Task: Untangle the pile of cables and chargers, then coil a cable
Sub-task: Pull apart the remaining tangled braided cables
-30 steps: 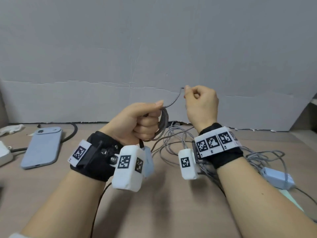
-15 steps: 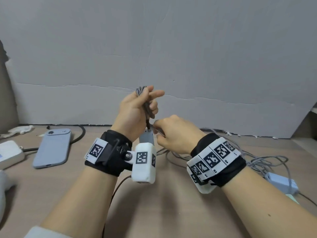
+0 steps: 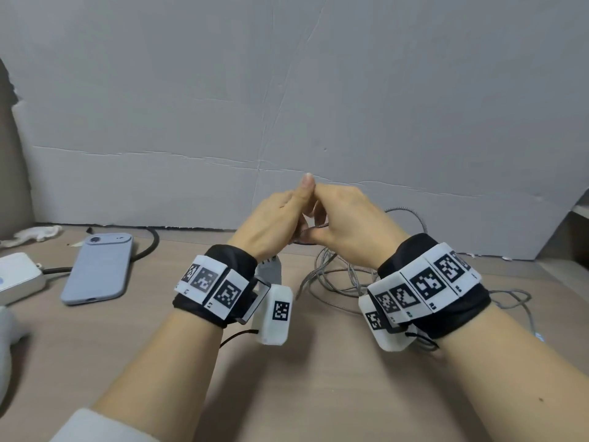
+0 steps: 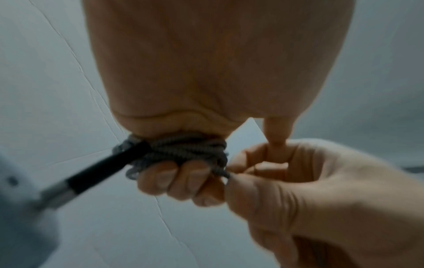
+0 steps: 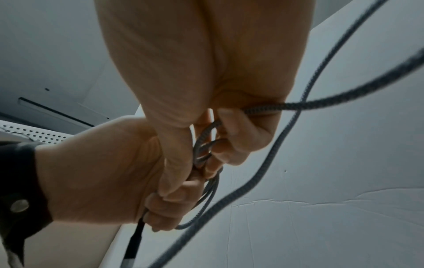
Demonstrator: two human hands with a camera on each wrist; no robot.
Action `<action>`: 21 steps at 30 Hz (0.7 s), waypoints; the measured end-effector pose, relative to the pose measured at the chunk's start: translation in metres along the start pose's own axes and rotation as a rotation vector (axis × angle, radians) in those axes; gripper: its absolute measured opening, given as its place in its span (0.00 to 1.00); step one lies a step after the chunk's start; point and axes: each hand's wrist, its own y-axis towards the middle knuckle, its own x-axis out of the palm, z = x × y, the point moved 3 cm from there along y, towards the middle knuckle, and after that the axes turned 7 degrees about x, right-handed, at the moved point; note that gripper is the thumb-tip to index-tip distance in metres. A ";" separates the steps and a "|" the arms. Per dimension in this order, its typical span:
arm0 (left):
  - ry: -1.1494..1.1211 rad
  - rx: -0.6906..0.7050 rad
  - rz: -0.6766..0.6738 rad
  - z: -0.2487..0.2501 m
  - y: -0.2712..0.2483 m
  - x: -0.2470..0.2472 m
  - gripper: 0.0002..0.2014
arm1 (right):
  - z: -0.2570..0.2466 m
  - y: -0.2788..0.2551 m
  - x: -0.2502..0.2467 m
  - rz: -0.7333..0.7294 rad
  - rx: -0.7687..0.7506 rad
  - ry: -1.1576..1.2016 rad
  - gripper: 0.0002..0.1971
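My left hand (image 3: pixel 274 224) is raised above the middle of the surface (image 3: pixel 318 393), fingers curled tight round a small bundle of the braided grey cable (image 4: pixel 183 150) — several turns lie packed across my palm, and my fingertips (image 4: pixel 183 175) press over them. The cable's black plug sleeve (image 4: pixel 103 168) sticks out of the bundle on the little-finger side and leads down to a blurred grey charger block (image 3: pixel 270 269) that hangs below my wrist.

My right hand (image 3: pixel 347 224) is closed against the left, thumbs touching, and it pinches the free run of the same cable (image 5: pixel 298 105) just beside the bundle. From that pinch the cable swings out in a wide loop and drops to the surface, where the remaining loose loops (image 3: pixel 338 282) lie in a heap towards the far edge, behind my right wrist — partly hidden by it.

Near the left edge a pale blue phone (image 3: pixel 98 269) lies flat, camera side up, with a white box (image 3: pixel 16 275) just beside it and a thick black cord (image 3: pixel 149 247) curving behind the phone.
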 end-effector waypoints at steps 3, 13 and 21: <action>-0.058 -0.004 -0.136 0.000 -0.003 -0.005 0.26 | 0.006 0.002 -0.002 -0.075 0.053 0.098 0.13; -0.138 0.016 -0.147 -0.009 -0.004 -0.018 0.10 | 0.032 -0.010 -0.004 -0.337 0.282 0.888 0.12; -0.114 0.060 0.098 -0.002 0.005 0.005 0.11 | 0.032 0.007 0.007 0.097 0.352 0.770 0.17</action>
